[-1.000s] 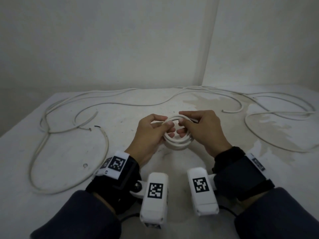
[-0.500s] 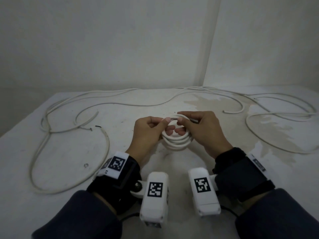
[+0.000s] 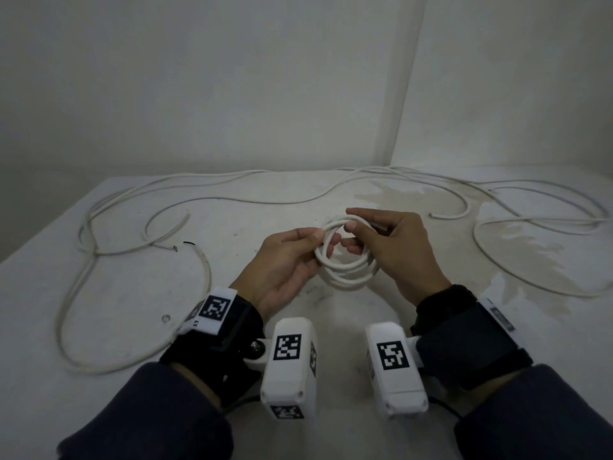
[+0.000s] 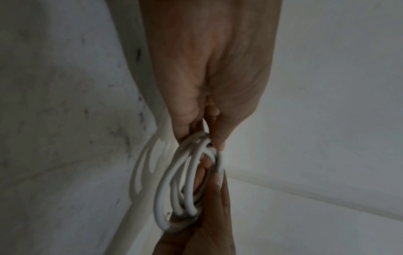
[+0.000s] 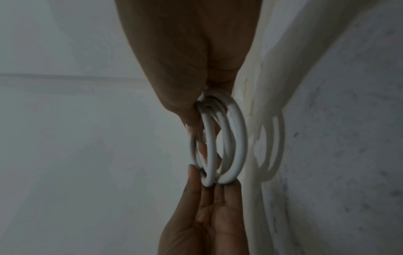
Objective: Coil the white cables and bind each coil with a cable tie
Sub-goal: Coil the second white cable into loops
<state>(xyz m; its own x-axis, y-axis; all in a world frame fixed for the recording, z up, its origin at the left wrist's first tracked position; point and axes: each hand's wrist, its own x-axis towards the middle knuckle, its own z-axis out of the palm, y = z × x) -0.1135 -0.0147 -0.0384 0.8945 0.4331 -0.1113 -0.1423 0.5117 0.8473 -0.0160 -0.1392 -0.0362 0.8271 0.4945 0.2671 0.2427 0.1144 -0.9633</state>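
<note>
A small coil of white cable [image 3: 345, 260] hangs just above the white table [image 3: 252, 214] at the centre, held between both hands. My left hand [image 3: 323, 240] pinches the coil's left rim between thumb and fingers, palm turned up. My right hand [image 3: 351, 220] pinches the far top of the coil with thumb and index finger. In the left wrist view the loops [image 4: 185, 181] fan out below my left fingers [image 4: 218, 138]. The right wrist view shows the same loops [image 5: 220, 141] between both hands. No cable tie is visible.
Loose white cable [image 3: 132, 254] sprawls in big loops over the table's left side, and more cable [image 3: 530, 224] lies at the right and along the back wall. A stained patch [image 3: 517, 247] marks the table at the right. Walls meet in a corner behind.
The coil has lifted and tilted, so its loops now spread more openly. My left hand has turned palm up and my right hand's pinch has moved to the coil's far top.
</note>
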